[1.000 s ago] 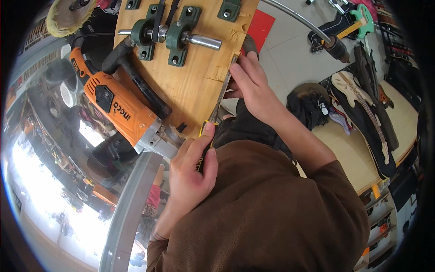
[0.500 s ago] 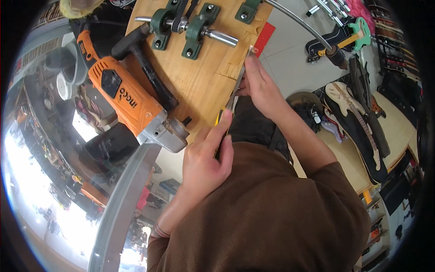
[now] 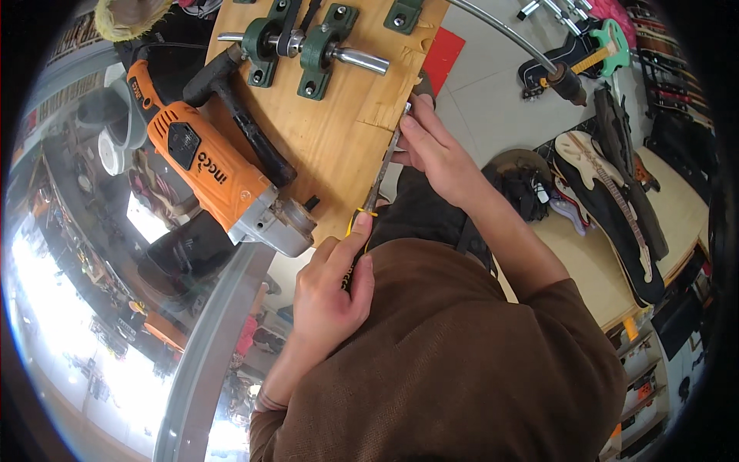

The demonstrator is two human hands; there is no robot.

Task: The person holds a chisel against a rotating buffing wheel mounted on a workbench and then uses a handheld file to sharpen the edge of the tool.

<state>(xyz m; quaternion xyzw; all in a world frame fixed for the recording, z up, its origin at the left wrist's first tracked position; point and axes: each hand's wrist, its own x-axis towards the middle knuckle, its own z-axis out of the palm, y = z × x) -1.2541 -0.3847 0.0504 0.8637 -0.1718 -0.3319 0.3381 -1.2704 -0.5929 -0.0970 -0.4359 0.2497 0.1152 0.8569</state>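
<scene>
My left hand (image 3: 331,289) is closed round the yellow-and-black handle of a file (image 3: 379,185), its thumb lying along the top. The file's long grey blade points up and away, beside the right edge of the wooden bench (image 3: 346,138). At the blade's far end my right hand (image 3: 437,158) is closed in a pinch. A small shiny piece (image 3: 407,108) shows at its fingertips, too small to name. Fingers hide how the blade and the piece meet.
An orange power tool (image 3: 204,154) with a black side handle lies left on the bench. Green bearing blocks (image 3: 327,58) carry a steel shaft beyond. A flexible shaft (image 3: 508,35) hangs at upper right. Guitars (image 3: 589,165) lie on a table at right.
My left hand has drawn back toward me and left with the file, and more of the blade shows between my hands. My right hand has shifted slightly nearer; the view has shifted slightly too.
</scene>
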